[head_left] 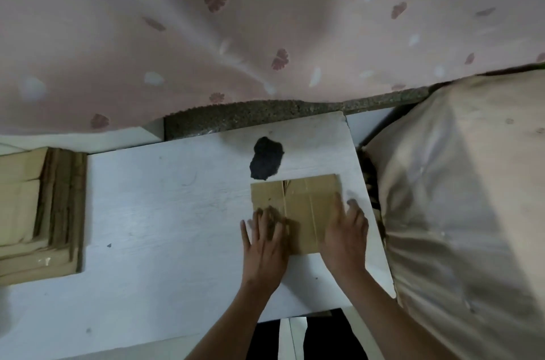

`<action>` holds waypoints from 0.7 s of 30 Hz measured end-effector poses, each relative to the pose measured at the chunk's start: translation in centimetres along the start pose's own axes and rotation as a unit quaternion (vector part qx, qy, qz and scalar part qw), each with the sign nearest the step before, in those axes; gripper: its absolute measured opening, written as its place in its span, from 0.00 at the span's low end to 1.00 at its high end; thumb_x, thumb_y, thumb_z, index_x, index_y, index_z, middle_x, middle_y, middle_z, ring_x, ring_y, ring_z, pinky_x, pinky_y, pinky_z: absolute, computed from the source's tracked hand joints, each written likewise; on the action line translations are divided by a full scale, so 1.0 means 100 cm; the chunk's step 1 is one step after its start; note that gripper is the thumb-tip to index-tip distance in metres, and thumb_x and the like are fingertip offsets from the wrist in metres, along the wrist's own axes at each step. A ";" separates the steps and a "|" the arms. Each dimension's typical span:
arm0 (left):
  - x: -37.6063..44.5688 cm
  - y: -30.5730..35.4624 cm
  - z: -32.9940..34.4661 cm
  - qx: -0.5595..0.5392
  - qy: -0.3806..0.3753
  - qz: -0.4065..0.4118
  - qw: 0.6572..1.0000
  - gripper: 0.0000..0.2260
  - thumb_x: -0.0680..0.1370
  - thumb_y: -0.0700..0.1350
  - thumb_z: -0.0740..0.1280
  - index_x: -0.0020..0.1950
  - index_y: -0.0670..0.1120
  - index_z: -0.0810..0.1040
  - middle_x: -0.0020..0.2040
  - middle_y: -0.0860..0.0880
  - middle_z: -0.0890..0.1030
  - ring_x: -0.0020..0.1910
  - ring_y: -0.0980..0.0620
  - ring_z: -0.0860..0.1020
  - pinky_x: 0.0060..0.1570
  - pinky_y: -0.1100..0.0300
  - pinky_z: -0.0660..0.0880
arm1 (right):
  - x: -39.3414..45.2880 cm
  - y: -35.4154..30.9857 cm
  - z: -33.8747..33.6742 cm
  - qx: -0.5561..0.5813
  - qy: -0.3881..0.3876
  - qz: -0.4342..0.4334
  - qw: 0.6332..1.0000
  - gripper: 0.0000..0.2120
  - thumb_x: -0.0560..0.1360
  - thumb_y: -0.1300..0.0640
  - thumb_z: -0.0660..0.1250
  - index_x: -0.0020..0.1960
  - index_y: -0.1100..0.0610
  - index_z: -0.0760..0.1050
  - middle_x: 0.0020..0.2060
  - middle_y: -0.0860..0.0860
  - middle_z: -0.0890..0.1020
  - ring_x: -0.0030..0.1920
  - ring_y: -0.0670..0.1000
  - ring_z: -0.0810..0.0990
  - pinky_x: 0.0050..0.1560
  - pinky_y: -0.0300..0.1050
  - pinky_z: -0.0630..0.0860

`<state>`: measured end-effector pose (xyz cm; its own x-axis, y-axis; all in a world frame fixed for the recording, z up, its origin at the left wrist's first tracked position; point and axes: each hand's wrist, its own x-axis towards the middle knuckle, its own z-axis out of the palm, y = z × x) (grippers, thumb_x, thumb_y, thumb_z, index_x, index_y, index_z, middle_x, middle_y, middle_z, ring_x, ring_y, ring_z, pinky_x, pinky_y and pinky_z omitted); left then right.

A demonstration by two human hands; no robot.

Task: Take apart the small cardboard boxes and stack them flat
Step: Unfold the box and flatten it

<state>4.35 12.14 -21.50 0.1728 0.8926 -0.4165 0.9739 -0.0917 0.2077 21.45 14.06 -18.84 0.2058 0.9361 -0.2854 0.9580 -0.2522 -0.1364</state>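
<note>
Nearest the camera, the left hand and the right hand are laid apart with fingers fairly straight, each pressed palm-down on one side of the flattened brown cardboard box, which is held between them against the white painted worktop, toward its right side. The fingers are blurred, so the exact contact cannot be told. A slip could be expected here: if the pressure is released unevenly, the creased panels may spring back up, and because the box is near the worktop's right edge, a sideways push could send it off toward the beige cloth-covered bundle. The box is seen as a plain, roughly square sheet with vertical fold lines and a small tear at its far edge. Just beyond it a black patch is seen on the worktop. Well to the left, a stack of flattened brown cardboard is kept. Farthest off, a pink leaf-printed cloth is hung.
</note>
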 end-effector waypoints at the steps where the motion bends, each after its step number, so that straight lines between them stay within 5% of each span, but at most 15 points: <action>1: 0.005 0.003 0.002 -0.002 0.021 0.011 1.000 0.23 0.81 0.45 0.59 0.76 0.44 0.65 0.81 0.39 0.53 0.80 0.36 0.48 0.76 0.35 0.43 | 0.002 -0.003 0.005 -0.017 0.031 -0.060 0.998 0.34 0.72 0.57 0.66 0.77 0.61 0.62 0.69 0.66 0.69 0.67 0.66 0.70 0.67 0.60 0.70; 4: 0.025 0.010 0.008 -0.031 0.071 0.027 0.997 0.29 0.82 0.44 0.56 0.82 0.40 0.52 0.82 0.42 0.45 0.81 0.42 0.41 0.79 0.43 0.42 | 0.017 -0.010 0.019 -0.025 0.031 -0.172 0.984 0.32 0.77 0.51 0.63 0.78 0.58 0.61 0.76 0.63 0.62 0.77 0.63 0.59 0.74 0.61 0.62; 7: 0.042 0.011 0.019 -0.045 0.075 0.023 0.996 0.28 0.84 0.50 0.48 0.82 0.44 0.42 0.82 0.46 0.41 0.80 0.48 0.36 0.79 0.44 0.43 | 0.032 -0.008 0.035 -0.026 -0.010 -0.171 0.985 0.31 0.82 0.48 0.57 0.81 0.55 0.53 0.79 0.61 0.52 0.80 0.59 0.49 0.78 0.59 0.54; 11: 0.047 0.009 0.034 -0.035 0.092 0.006 0.995 0.28 0.85 0.52 0.50 0.82 0.44 0.45 0.83 0.46 0.44 0.81 0.47 0.41 0.78 0.42 0.49 | 0.038 0.003 0.053 -0.036 0.007 -0.185 0.982 0.30 0.83 0.45 0.48 0.81 0.55 0.48 0.80 0.60 0.48 0.80 0.57 0.46 0.78 0.59 0.52; 21: 0.050 0.009 0.047 -0.035 0.110 0.004 0.993 0.29 0.83 0.53 0.47 0.82 0.43 0.48 0.83 0.45 0.47 0.81 0.45 0.46 0.78 0.39 0.50 | 0.039 0.008 0.069 -0.031 0.037 -0.195 0.980 0.32 0.82 0.43 0.49 0.81 0.54 0.46 0.80 0.59 0.47 0.80 0.57 0.47 0.77 0.61 0.53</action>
<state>6.80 14.50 -27.55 0.1374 0.9674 -0.2130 0.9584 -0.0755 0.2753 21.65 15.86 -26.64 -0.1671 0.9741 -0.1523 0.9764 0.1420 -0.1628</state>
